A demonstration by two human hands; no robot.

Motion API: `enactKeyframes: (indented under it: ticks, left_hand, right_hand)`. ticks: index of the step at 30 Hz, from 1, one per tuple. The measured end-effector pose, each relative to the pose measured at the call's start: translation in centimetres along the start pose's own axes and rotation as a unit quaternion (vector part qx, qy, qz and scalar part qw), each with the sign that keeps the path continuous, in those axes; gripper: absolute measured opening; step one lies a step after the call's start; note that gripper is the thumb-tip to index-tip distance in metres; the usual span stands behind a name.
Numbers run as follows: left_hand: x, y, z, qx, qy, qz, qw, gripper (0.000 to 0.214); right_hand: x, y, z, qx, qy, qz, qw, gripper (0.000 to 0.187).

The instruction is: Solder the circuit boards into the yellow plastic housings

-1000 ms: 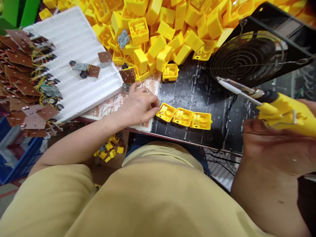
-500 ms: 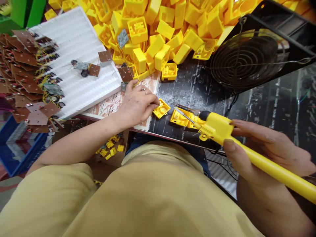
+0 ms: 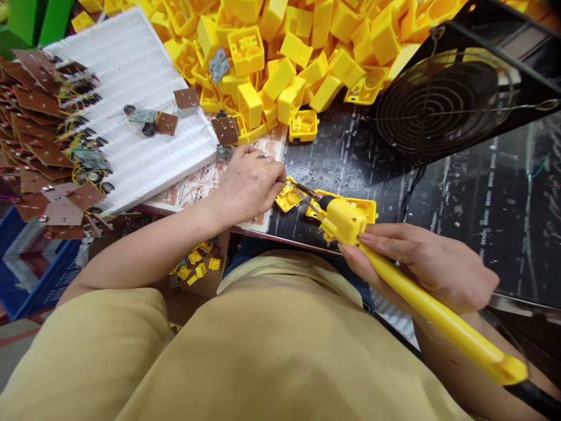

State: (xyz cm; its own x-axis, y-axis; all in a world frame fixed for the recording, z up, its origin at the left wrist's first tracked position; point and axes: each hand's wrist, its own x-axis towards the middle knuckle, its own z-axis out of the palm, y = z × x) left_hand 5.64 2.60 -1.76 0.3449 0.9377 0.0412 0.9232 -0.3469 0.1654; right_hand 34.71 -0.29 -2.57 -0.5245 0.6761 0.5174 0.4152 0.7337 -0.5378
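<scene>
My left hand (image 3: 248, 184) pinches the leftmost of three small yellow plastic housings (image 3: 288, 197) on the black mat and tilts it up. The other two housings (image 3: 360, 208) lie in a row to its right, partly behind the tool. My right hand (image 3: 427, 263) is wrapped round the long yellow handle of a soldering iron (image 3: 394, 275). Its metal tip (image 3: 305, 193) rests in or just over the tilted housing. A ring shows on a left finger.
A big heap of yellow plastic cases (image 3: 298, 47) fills the back of the bench. A white ridged foam tray (image 3: 131, 105) holds brown circuit boards (image 3: 39, 128) with wires at the left. A black wire-guard fan (image 3: 438, 99) stands at the right. The black mat (image 3: 482, 199) spreads beneath.
The soldering iron has come down from beside the fan and leftward, its tip now at the leftmost housing. My left hand has tilted that housing up from the row.
</scene>
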Motion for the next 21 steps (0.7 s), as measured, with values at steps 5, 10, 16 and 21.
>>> enactKeyframes:
  ticks: [5,10,16,21]
  left_hand:
    - [0.1,-0.1,-0.1,-0.010,0.013,0.016,1.000,0.022]
    - [0.4,0.0,-0.3,-0.022,0.007,0.016,1.000,0.027]
    - [0.5,-0.1,-0.7,-0.039,0.002,0.020,0.999,0.025]
    - [0.9,0.1,-0.8,-0.035,-0.018,0.012,0.999,0.024]
  right_hand:
    - [1.1,-0.7,-0.1,-0.057,0.000,-0.084,0.995,0.021]
    - [2.1,-1.2,-0.4,-0.116,-0.001,-0.134,0.984,0.028]
    - [1.6,-1.3,-1.2,-0.090,-0.036,-0.087,0.991,0.024]
    - [2.3,-1.9,-1.0,-0.093,-0.024,-0.102,0.990,0.026]
